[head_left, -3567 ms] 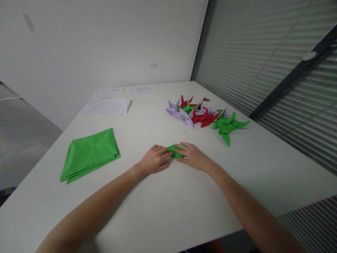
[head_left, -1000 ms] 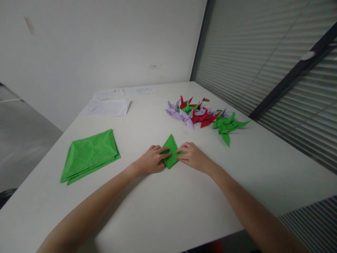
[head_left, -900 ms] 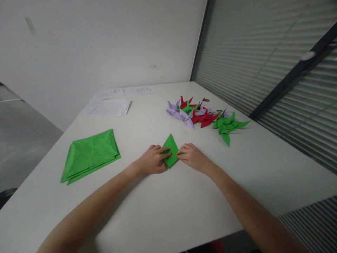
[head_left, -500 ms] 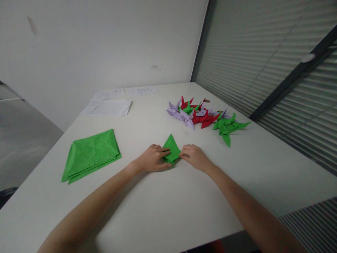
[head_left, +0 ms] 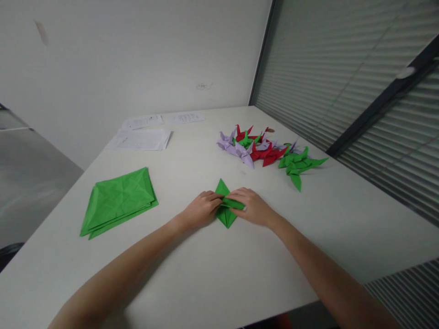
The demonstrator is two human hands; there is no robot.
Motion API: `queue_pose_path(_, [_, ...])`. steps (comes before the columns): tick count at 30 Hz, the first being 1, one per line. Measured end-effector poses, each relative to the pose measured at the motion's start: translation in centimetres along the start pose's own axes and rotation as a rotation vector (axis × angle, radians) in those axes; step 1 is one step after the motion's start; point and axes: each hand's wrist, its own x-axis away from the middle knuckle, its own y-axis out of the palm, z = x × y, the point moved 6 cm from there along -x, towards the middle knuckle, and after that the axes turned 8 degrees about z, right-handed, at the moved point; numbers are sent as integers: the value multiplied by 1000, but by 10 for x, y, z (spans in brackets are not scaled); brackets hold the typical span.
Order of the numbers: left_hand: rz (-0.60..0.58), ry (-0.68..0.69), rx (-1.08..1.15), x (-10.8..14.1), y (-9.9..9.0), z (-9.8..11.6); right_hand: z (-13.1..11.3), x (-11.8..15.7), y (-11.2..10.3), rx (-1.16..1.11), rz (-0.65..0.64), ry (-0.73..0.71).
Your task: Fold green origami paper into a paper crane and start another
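Observation:
A partly folded piece of green origami paper (head_left: 227, 217) lies on the white table, one point facing away from me and one toward me. A raised flap crosses its middle. My left hand (head_left: 205, 206) grips the paper's left side, its fingertips closed at the flap. From the right, my right hand (head_left: 252, 205) pinches the flap's other end, with green showing between its fingers. Both hands hide the side corners of the paper.
On the left lies a stack of creased green paper sheets (head_left: 120, 197). Several folded paper cranes, red (head_left: 269, 154), lilac (head_left: 243, 153) and green (head_left: 297, 163), are grouped at the back right. Printed papers (head_left: 142, 139) lie at the far left, and window blinds (head_left: 329, 73) border the right side.
The near part of the green paper has opened out toward me, and a flap now stands across the middle. My right hand has moved its fingers over onto that flap.

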Motion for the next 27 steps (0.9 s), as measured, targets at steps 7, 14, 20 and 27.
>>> queue_pose_path(7, [-20, -93, 10, -1, 0, 2, -6, 0, 13, 208, -60, 6])
queue_pose_path(14, [-73, -216, -16, -2, -2, -3, -11, -2, 9, 228, -67, 107])
queue_pose_path(20, [-88, -370, -24, -1, -6, -11, -11, -1, 9, 96, -28, 266])
queue_pose_path(27, [-26, -444, 197, -1, -7, -16, -4, 0, 12, -172, 4, 408])
